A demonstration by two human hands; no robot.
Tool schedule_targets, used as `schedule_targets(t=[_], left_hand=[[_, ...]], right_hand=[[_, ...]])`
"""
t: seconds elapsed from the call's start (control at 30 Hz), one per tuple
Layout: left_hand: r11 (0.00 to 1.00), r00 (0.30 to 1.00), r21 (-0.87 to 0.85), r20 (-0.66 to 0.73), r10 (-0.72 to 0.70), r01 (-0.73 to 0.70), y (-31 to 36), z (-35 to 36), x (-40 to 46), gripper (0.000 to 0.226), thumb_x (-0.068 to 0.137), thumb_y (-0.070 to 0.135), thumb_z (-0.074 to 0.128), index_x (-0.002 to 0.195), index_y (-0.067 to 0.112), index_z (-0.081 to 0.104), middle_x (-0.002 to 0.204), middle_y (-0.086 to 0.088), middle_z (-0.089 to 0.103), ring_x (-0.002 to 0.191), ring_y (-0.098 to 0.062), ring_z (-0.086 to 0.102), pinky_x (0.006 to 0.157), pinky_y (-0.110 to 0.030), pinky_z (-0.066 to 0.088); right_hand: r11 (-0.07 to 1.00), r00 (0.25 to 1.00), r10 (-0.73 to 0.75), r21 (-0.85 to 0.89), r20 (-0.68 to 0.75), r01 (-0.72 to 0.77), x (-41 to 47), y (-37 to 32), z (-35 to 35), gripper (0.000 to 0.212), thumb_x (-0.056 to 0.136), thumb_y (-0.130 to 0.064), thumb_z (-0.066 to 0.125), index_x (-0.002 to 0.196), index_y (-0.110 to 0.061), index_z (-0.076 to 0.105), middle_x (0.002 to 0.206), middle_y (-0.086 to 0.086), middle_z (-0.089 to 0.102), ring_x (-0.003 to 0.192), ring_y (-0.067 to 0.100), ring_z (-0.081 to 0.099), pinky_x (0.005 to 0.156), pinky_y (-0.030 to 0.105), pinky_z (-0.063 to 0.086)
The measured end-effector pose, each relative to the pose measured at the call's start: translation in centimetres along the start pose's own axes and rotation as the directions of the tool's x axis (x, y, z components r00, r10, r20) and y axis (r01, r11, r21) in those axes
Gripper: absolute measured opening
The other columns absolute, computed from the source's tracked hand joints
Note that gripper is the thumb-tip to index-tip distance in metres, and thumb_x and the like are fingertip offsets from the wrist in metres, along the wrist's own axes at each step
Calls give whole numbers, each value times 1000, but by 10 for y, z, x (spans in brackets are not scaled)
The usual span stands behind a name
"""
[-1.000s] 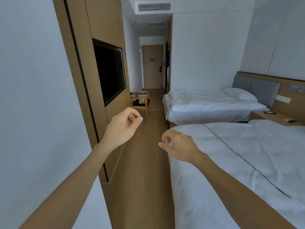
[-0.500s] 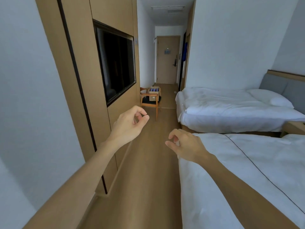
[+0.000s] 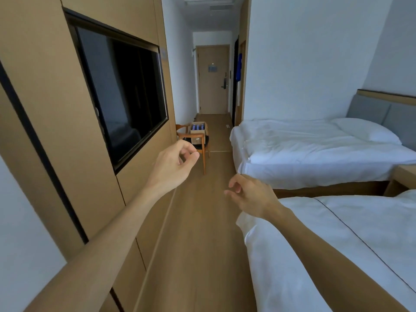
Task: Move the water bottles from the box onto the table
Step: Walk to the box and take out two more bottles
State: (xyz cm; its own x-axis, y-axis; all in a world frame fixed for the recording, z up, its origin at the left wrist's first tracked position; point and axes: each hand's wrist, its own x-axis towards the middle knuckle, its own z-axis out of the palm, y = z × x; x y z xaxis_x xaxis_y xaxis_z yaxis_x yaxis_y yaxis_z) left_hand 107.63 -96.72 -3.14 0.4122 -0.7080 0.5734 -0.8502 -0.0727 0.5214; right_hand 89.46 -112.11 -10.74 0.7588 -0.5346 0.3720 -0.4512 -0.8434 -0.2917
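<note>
Ahead, both bare arms stretched out over a wooden-floored aisle. Left hand (image 3: 174, 164) raised, fingers loosely curled toward the thumb, holding nothing. Right hand (image 3: 249, 194) lower and nearer the beds, fingers likewise loosely curled, slightly blurred, empty too.

Far down the aisle, well apart from both hands, an open brown cardboard box (image 3: 198, 131) set on the dark seat of a wooden armchair (image 3: 196, 143). Inside the box, clear water bottles with blue caps (image 3: 198, 126), standing upright; too small to count. Chair placed against the left wall, just past the end of the tan wood panelling.

On the left, a large black flat television screen (image 3: 126, 86) recessed into that tan wood wall panel (image 3: 56, 109). On the right, two beds with white duvets: the nearer white bed (image 3: 337, 239) close beside the right forearm, a thin dark seam running across its cover; the farther white bed (image 3: 304, 149) with a white pillow (image 3: 364, 131) against a grey padded headboard (image 3: 380, 113). Between the beds, the corner of a light wooden bedside table (image 3: 403, 176).

At the end of the corridor, a closed light wooden door (image 3: 212, 79) with a lock handle on its right side and a small sign at its middle.
</note>
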Motion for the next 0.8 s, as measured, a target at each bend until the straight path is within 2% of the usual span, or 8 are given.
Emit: schedule_targets(t=[0.17, 0.37, 0.5, 0.6, 0.8], left_hand=[[1000, 1000, -29, 6, 13, -12, -41, 49, 77, 9, 93, 44, 53, 98, 38, 57, 88, 20, 59, 78, 1, 54, 61, -19, 38], [999, 1000, -45, -1, -8, 8, -83, 111, 184, 5, 93, 41, 54, 96, 37, 57, 88, 17, 59, 75, -3, 55, 64, -20, 44], [998, 1000, -63, -16, -22, 21, -106, 145, 250, 5, 93, 40, 54, 96, 38, 56, 88, 17, 58, 75, -4, 55, 62, -16, 44], [998, 999, -53, -1, -38, 38, -127, 167, 291, 5, 93, 41, 54, 97, 39, 55, 89, 17, 58, 75, -4, 55, 64, -20, 48], [998, 998, -25, 6, -66, 66, -179, 208, 372, 2, 94, 41, 53, 96, 41, 53, 92, 18, 57, 79, -5, 57, 70, -24, 51]], right_hand=[[1000, 1000, -15, -6, -5, 15, 86, 53, 22, 26, 92, -59, 47, 104, -35, 50, 92, -21, 50, 77, 0, 52, 66, 23, 38], [999, 999, -48, 4, 14, 48, 197, 123, 40, 26, 93, -56, 47, 106, -33, 50, 93, -19, 51, 79, 2, 51, 62, 20, 34], [999, 998, -53, 7, 31, 52, 268, 167, 49, 24, 93, -56, 46, 103, -34, 49, 95, -17, 53, 81, 4, 53, 68, 26, 41], [999, 997, -55, 6, 63, 54, 315, 194, 61, 24, 93, -56, 46, 104, -35, 49, 98, -15, 56, 85, 6, 56, 75, 32, 49], [998, 995, -63, -3, 73, 63, 407, 239, 88, 23, 93, -55, 47, 103, -35, 49, 100, -15, 58, 88, 9, 58, 72, 31, 45]])
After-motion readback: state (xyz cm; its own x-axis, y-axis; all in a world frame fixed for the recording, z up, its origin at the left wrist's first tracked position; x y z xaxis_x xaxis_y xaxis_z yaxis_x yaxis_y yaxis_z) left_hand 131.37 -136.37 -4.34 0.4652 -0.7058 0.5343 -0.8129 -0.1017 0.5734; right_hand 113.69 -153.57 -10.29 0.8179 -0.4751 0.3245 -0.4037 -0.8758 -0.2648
